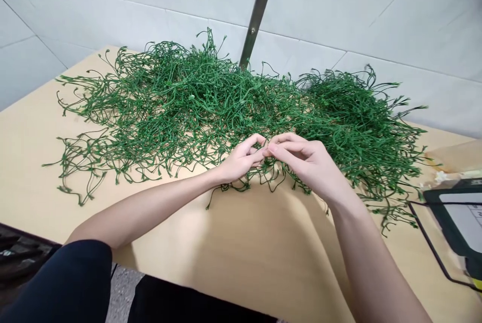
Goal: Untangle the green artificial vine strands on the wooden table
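A wide heap of thin green plastic stems [196, 97] covers the far half of a light wooden table [241, 257]. My left hand [241, 159] and my right hand [307, 162] meet at the heap's near edge, fingertips touching. Both hands have their fingers pinched together over the green stems. Whatever lies between the fingertips is too small to make out. Loose stem ends [263, 182] trail onto the bare wood just below my hands.
A slanted metal pole [258, 11] rises behind the heap against a white tiled wall. At the right edge lie a dark-framed flat object [452, 222] and a brown paper piece [455, 154]. The table's near edge runs lower left, with dark floor items beyond.
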### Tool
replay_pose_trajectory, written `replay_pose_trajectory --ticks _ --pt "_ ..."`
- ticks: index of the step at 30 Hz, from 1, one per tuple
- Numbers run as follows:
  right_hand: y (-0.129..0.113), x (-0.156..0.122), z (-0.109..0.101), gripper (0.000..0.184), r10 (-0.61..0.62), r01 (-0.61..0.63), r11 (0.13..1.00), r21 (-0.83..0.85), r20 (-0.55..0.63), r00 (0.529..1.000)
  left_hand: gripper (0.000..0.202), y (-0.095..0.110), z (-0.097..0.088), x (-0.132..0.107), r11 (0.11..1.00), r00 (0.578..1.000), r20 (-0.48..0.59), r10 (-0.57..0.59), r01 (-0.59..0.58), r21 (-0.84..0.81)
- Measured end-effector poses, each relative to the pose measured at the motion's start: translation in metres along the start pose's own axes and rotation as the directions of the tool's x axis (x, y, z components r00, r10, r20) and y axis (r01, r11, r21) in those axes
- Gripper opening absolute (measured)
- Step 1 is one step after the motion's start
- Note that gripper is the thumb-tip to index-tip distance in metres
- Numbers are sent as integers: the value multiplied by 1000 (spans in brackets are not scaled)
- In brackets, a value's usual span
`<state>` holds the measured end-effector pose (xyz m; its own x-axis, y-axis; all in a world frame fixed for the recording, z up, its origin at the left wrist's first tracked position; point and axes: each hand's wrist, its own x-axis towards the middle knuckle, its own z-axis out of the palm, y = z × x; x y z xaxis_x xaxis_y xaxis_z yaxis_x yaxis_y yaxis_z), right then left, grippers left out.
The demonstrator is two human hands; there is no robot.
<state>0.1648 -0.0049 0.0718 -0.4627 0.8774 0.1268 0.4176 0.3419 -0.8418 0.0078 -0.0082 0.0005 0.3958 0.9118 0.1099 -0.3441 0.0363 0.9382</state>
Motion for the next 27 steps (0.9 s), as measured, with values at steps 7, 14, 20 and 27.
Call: replay_pose_trajectory --ticks 7,14,20,27 --pt "-7 -9 -7 34 -107 164 911 -379 167 980 19 1 -2 2 999 997 -67 -30 28 -41" --pt "16 -6 -3 26 -419 378 628 -680 113 901 21 0 -3 3 999 993 -110 -49 47 -23" --pt "12 -5 -4 22 -499 407 506 -761 127 857 23 -4 -4 2 1000 996 -84 -10 9 -19" --pt "15 -4 1 17 -528 385 449 -806 108 842 23 -10 -7 2 999 999 -40 34 -35 -29"
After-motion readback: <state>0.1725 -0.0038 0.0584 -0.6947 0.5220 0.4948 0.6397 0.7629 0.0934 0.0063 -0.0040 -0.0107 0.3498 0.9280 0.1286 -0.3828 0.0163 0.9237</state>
